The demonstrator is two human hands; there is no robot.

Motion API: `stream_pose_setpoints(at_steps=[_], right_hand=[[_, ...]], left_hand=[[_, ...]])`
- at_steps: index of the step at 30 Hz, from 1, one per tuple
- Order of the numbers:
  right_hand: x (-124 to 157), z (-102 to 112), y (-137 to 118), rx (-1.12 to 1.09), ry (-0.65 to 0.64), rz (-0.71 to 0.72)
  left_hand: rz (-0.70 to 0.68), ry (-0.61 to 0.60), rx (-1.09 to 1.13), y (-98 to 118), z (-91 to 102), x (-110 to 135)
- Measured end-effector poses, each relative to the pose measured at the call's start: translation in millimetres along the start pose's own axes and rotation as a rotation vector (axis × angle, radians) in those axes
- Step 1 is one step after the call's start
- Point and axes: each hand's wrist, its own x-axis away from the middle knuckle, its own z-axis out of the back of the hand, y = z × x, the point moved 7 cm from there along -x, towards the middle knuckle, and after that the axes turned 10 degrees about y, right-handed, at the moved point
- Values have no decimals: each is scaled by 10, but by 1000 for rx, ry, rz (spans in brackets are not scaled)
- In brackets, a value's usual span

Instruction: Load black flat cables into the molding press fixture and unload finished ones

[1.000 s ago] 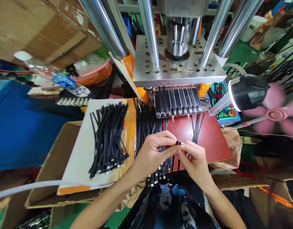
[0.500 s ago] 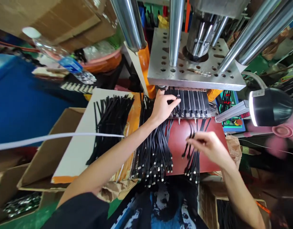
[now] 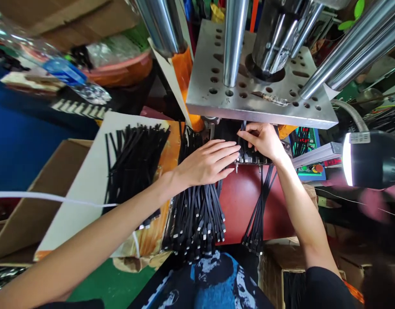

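My left hand [image 3: 210, 165] lies flat with fingers outstretched, at the left front of the slotted metal fixture [image 3: 253, 159] under the press plate. It covers part of the fixture and the upper end of a thick bundle of flat black cables [image 3: 200, 214] with metal plugs. My right hand [image 3: 263, 139] is over the fixture, thumb and finger pinched on a black cable [image 3: 243, 125] at one of the slots. A smaller bundle of black cables [image 3: 260, 214] hangs from the fixture's right side over the red mat [image 3: 232, 206].
The drilled steel press plate [image 3: 232, 105] and its shiny posts [image 3: 235, 47] stand close above my hands. More black cables [image 3: 129, 163] lie on a white board [image 3: 75, 193] at left. A lit lamp [image 3: 371, 159] and control box [image 3: 311, 171] are at right.
My right hand has moved up from the mat to the fixture with cable. My left hand has drawn back leftward and its fingers have flattened out. The view has shifted slightly.
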Motion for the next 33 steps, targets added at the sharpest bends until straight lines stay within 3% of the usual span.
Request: stream_pose_setpoints(at_steps=[4,9,13,16,21,24,30,33], right_hand=[[23,41,29,-6,130,18],[1,2,96,-130,141,-28],[-22,57,20,44,252,36],[174,166,-105,271,339,122],[684,70,-260,623,131,274],[621,16,-230,812,132,221],[-27,-83,-114,904,98,140],[-286,-121,-97,905,59,177]], left_hand=[[-35,-8,-133,41,-50,-66],[-1,-30,-246,169,-80,-120],[61,-42,-260,269,-135,-113],[146,-47,-294,350,-189,-86],[268,-152,-306,425,-209,-144],[310,-184,-258,285,-151,-295],[326,-198,-247,-215,-163,-583],[336,-164,-283,-430,-219,-744]])
